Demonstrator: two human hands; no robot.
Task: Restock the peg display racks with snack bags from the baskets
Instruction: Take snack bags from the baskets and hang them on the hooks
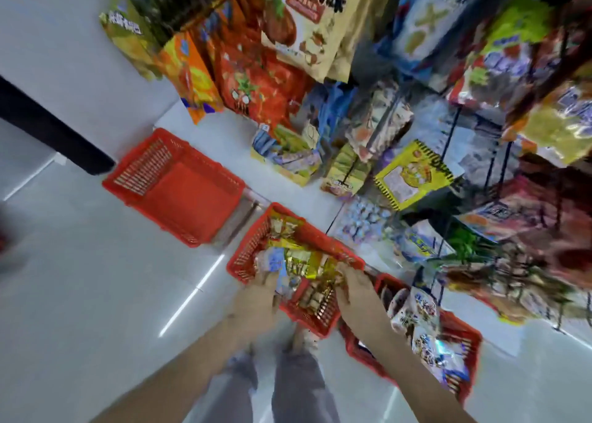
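Three red baskets stand on the floor below the peg rack (pixel 448 153). The left basket (pixel 137 169) holds nothing. The middle basket (pixel 243 249) holds several snack bags, gold and pale blue. My left hand (pixel 256 297) reaches into it and its fingers close on a pale blue bag (pixel 275 262). My right hand (pixel 355 288) reaches in from the right and grips a gold bag (pixel 317 265). The right basket (pixel 464 333) holds white and blue bags. The picture is blurred, so the exact grips are unclear.
Hanging snack bags crowd the rack at top and right, such as a large beige bag (pixel 307 22) and a yellow bag (pixel 413 172). A dark beam (pixel 48 128) crosses the left. My legs (pixel 294 384) stand just behind the baskets. Grey floor (pixel 96 294) lies left.
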